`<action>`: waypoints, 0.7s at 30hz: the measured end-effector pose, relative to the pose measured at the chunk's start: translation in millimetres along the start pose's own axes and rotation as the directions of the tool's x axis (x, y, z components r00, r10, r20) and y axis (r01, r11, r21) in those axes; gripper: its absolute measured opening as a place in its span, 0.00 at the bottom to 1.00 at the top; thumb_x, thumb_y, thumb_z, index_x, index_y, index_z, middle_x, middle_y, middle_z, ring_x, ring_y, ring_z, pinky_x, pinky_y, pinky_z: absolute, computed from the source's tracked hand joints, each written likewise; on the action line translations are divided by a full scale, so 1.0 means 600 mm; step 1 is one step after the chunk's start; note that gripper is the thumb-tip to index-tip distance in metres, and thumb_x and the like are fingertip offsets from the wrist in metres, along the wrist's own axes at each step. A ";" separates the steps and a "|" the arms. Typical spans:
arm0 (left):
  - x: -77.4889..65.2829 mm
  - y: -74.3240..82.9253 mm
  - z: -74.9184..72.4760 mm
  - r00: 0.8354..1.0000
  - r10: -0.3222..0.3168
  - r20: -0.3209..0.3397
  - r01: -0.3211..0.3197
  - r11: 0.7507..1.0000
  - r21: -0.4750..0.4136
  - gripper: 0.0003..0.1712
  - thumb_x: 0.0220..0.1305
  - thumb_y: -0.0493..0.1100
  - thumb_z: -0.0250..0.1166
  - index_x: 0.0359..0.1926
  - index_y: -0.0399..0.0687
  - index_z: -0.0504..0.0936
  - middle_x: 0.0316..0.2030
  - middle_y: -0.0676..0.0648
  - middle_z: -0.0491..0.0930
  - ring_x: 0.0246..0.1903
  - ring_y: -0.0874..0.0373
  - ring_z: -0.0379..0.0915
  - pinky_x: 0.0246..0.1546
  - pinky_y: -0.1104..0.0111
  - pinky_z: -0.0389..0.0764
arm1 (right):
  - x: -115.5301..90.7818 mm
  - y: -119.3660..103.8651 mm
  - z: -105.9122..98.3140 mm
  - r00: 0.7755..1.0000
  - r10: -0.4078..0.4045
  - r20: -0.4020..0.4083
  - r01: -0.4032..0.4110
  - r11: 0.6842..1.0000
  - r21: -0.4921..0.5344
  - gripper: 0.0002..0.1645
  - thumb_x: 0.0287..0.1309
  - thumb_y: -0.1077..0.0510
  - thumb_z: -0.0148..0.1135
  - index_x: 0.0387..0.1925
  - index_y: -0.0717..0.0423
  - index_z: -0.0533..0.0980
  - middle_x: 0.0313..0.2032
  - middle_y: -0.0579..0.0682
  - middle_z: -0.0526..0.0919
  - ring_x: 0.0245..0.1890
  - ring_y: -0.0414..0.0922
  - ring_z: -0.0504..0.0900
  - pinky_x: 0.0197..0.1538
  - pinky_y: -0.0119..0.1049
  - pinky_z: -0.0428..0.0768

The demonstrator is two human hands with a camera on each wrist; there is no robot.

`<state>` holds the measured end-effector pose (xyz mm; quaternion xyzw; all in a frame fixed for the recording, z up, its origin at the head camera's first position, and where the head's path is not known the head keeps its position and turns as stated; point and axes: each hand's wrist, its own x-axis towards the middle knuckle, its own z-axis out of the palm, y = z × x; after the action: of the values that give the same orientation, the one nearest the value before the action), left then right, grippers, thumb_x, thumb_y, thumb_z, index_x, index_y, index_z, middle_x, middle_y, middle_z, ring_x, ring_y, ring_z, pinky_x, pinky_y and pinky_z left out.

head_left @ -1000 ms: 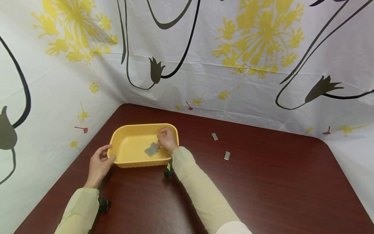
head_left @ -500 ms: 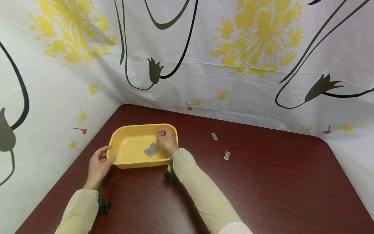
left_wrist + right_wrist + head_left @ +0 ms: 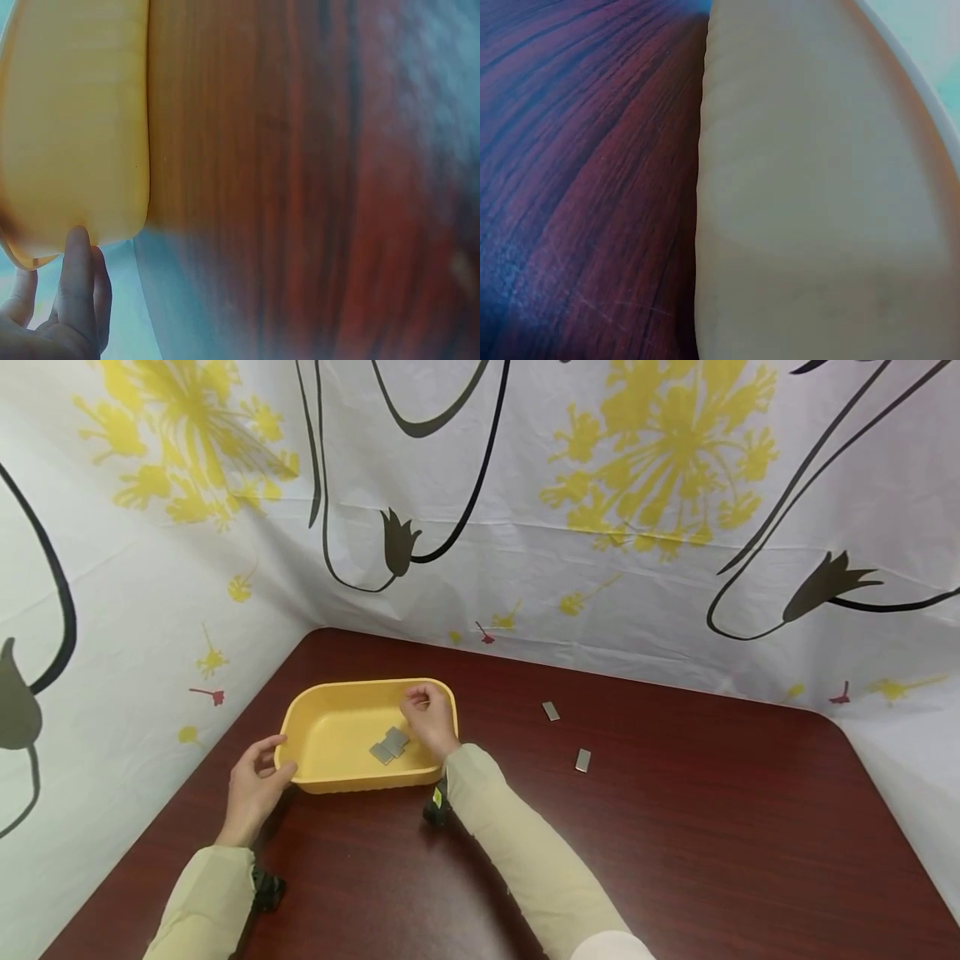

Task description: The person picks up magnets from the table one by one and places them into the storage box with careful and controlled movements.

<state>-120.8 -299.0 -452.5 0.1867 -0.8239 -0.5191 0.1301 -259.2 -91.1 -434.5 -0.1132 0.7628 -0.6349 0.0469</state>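
A yellow rectangular basin (image 3: 322, 785) stands on the table's left side. My left hand (image 3: 253, 785) holds its left end, thumb near the front corner and fingers at the rim. In the left wrist view, fingertips (image 3: 77, 247) touch the basin's outer wall (image 3: 75, 135). My right hand (image 3: 431, 722) is inside the right end of the basin, fingers bent toward the thumb; whether anything is between them is hidden. Several flat grey metal pieces (image 3: 393, 741) overlap on the basin floor, left of that hand. The right wrist view shows only the outer wall (image 3: 817, 165) and table.
Two small silvery rectangular pieces lie apart to the right of the basin: one farther back (image 3: 551, 711), one nearer (image 3: 582, 760). The dark red-brown table (image 3: 712, 827) meets a white patterned cloth (image 3: 510, 543) at its back and left edges.
My right hand's fingers shift slightly inside the basin's right end. The left hand stays at the basin's left end, and the metal pieces lie as before.
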 end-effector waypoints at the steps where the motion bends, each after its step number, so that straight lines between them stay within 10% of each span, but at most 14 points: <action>1: 0.000 0.000 0.001 1.000 0.000 -0.001 0.000 1.000 -0.002 0.27 0.57 0.36 0.55 0.60 0.41 0.65 0.48 0.41 0.66 0.28 0.74 0.68 0.26 0.77 0.74 | -0.001 0.000 -0.001 1.000 -0.014 -0.009 0.014 1.000 -0.003 0.09 0.51 0.63 0.56 0.37 0.60 0.74 0.32 0.49 0.74 0.32 0.40 0.72 0.37 0.29 0.72; 21: 0.000 0.003 0.001 1.000 -0.018 0.000 0.018 1.000 -0.006 0.28 0.57 0.36 0.55 0.60 0.40 0.64 0.46 0.42 0.66 0.27 0.75 0.68 0.25 0.78 0.73 | -0.044 -0.018 -0.015 0.984 -0.176 0.005 0.176 0.983 0.060 0.10 0.51 0.64 0.60 0.37 0.65 0.74 0.36 0.57 0.77 0.34 0.46 0.74 0.40 0.32 0.73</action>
<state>-121.6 -297.7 -451.2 0.1938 -0.8206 -0.5226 0.1261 -234.2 -78.3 -424.2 -0.1821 0.7304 -0.6583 -0.0020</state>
